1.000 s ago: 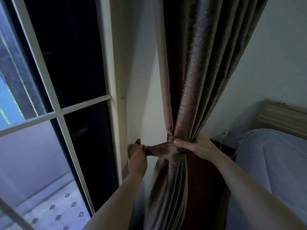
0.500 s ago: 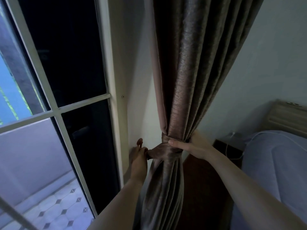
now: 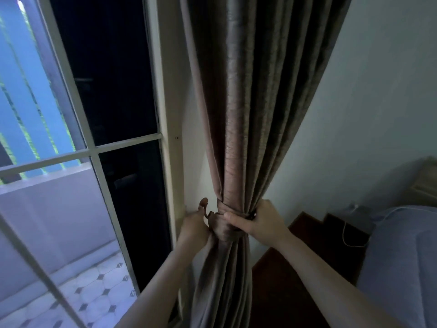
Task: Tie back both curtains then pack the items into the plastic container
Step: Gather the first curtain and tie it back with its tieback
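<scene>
Furthest left, a glazed door (image 3: 123, 143) is seen, its white frame running down beside a narrow strip of wall. Against that strip the left hand (image 3: 195, 229) is held with the thumb raised. Its grip is pinched on the free end of the tie-back (image 3: 223, 229), just beside a small wall hook (image 3: 207, 214). The end is held there, it is judged, so that it can be slipped over the hook; the fingertips themselves are hidden behind the hand. The tie-back is wrapped round the curtain (image 3: 255, 114), which is gathered into a tight waist between door frame and wall. On its right side the right hand (image 3: 264, 224) is closed round the bundle, thumb pressed across the band. This is judged to hold the folds bunched and the band taut while the end is fastened. Further right a dark nightstand (image 3: 295, 268) and a bed (image 3: 402, 268) are seen. No plastic container is in view, so packing is judged not yet begun.
</scene>
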